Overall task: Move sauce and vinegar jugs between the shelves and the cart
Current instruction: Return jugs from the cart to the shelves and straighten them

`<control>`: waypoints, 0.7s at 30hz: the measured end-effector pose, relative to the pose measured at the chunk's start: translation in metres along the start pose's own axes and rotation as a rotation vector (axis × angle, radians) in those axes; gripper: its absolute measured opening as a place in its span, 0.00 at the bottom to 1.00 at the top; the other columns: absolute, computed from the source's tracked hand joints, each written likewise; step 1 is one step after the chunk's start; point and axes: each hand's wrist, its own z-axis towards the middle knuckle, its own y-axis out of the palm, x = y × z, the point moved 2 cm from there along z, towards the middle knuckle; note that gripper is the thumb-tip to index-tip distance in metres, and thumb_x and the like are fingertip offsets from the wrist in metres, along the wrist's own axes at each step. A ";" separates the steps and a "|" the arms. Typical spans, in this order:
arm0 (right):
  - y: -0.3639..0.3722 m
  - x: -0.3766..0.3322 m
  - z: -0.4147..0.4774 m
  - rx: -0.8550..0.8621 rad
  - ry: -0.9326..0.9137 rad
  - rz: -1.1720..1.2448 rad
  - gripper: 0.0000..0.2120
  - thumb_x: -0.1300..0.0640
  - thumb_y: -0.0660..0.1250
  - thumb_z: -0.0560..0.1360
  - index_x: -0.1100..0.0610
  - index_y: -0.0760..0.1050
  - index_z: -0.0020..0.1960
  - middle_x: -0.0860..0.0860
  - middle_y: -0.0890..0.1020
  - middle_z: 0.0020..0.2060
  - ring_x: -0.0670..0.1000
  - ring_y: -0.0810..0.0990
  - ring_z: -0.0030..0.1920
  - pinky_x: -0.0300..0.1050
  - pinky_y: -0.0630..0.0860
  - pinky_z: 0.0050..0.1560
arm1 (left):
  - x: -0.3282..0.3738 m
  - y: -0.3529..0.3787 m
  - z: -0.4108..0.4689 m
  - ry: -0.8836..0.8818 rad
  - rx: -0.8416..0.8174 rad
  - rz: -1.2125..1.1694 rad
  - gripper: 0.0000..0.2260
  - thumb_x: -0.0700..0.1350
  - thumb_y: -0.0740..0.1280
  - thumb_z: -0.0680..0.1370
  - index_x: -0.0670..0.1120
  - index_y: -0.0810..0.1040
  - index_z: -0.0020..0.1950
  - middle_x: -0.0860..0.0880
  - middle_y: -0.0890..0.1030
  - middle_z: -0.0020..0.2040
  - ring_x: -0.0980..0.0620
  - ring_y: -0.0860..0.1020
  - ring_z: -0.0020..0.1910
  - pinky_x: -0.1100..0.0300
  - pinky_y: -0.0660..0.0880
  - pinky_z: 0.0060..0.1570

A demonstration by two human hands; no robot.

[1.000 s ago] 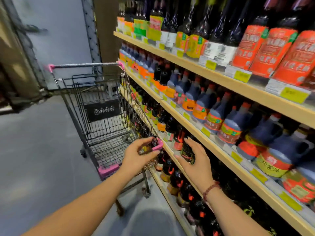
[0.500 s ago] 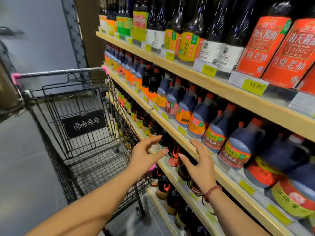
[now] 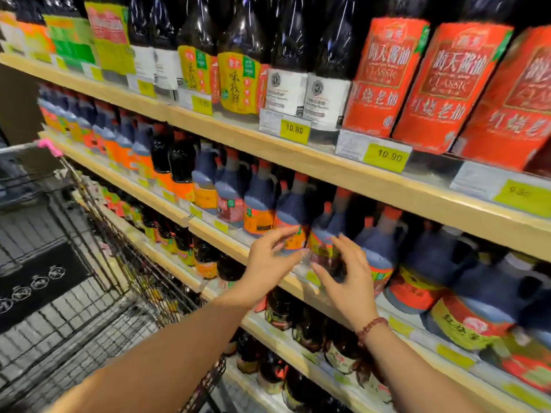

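Note:
Dark sauce jugs with red caps and orange labels stand in a row on the middle shelf (image 3: 232, 244). My left hand (image 3: 269, 263) and my right hand (image 3: 346, 281) are raised side by side in front of one jug (image 3: 323, 234) at the shelf's front edge. Fingers of both hands are spread and slightly bent on either side of its lower label. The blur leaves it unclear whether they touch the jug. A beaded bracelet sits on my right wrist. The wire cart (image 3: 89, 308) stands at lower left with its basket bare.
The top shelf (image 3: 328, 168) carries tall dark bottles and red-labelled bottles (image 3: 384, 76) with yellow price tags. Lower shelves hold more dark bottles (image 3: 310, 326). The cart's pink-tipped handle (image 3: 47, 146) is close to the shelves on the left.
Both hands rose from the lower shelf and the cart rim to the middle shelf. The view swung up and closer to the shelves, and the cart slid to the lower left.

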 end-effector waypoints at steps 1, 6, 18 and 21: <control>0.000 0.000 0.002 0.019 0.029 -0.016 0.29 0.53 0.75 0.68 0.53 0.71 0.67 0.54 0.72 0.67 0.52 0.68 0.69 0.40 0.63 0.67 | 0.000 0.003 0.009 0.005 -0.032 -0.009 0.19 0.40 0.74 0.71 0.49 0.78 0.61 0.50 0.79 0.61 0.57 0.77 0.58 0.60 0.72 0.63; 0.005 -0.004 0.010 0.032 0.151 -0.107 0.34 0.50 0.73 0.70 0.56 0.63 0.71 0.54 0.69 0.69 0.53 0.64 0.71 0.51 0.64 0.71 | -0.001 0.014 0.045 -0.016 -0.123 -0.026 0.18 0.38 0.71 0.73 0.46 0.76 0.62 0.51 0.78 0.58 0.55 0.76 0.58 0.53 0.72 0.64; 0.026 -0.016 0.019 0.018 0.276 -0.268 0.36 0.53 0.72 0.72 0.59 0.58 0.73 0.54 0.65 0.70 0.51 0.61 0.71 0.31 0.52 0.63 | -0.012 0.035 0.077 0.008 -0.135 0.084 0.16 0.48 0.69 0.75 0.45 0.78 0.62 0.49 0.80 0.59 0.53 0.76 0.60 0.58 0.73 0.59; 0.027 -0.015 0.019 0.040 0.282 -0.284 0.35 0.53 0.72 0.71 0.60 0.59 0.72 0.55 0.67 0.69 0.52 0.62 0.70 0.28 0.50 0.60 | -0.013 0.035 0.081 0.075 -0.072 0.144 0.14 0.48 0.69 0.75 0.46 0.81 0.58 0.50 0.83 0.56 0.53 0.79 0.56 0.57 0.76 0.56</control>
